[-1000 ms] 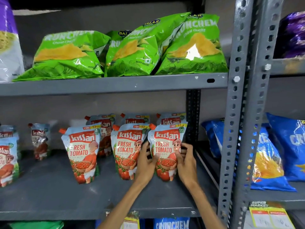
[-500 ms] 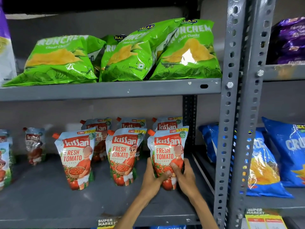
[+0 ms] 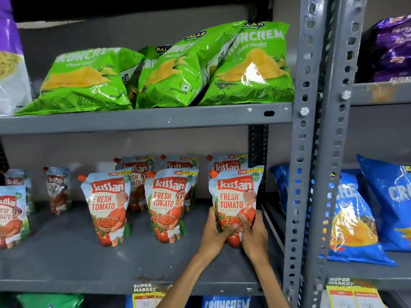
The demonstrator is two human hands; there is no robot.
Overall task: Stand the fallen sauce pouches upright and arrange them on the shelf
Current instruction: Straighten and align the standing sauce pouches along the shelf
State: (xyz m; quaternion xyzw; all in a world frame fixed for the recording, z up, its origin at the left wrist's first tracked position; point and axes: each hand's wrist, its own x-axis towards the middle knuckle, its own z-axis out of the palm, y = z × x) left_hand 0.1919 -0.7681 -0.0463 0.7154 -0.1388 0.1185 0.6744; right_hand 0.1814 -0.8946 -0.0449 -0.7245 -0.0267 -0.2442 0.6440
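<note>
Several tomato ketchup pouches stand upright on the grey middle shelf. The rightmost front pouch stands next to the shelf's right post. My left hand grips its lower left side and my right hand grips its lower right side, thumbs across its front. Two more front pouches stand to the left, the middle pouch and the left pouch. Behind them stands a back row of pouches. Further pouches stand at the far left.
Green crisp bags lie on the shelf above. The grey perforated upright post stands close to my right hand. Blue crisp bags fill the neighbouring shelf on the right. Purple bags sit upper right. Price tags hang on the shelf's front edge.
Both hands slid from the upper sides of the rightmost front pouch down to its base. The pouch now stands slightly further forward and to the right. The camera view shifted downward.
</note>
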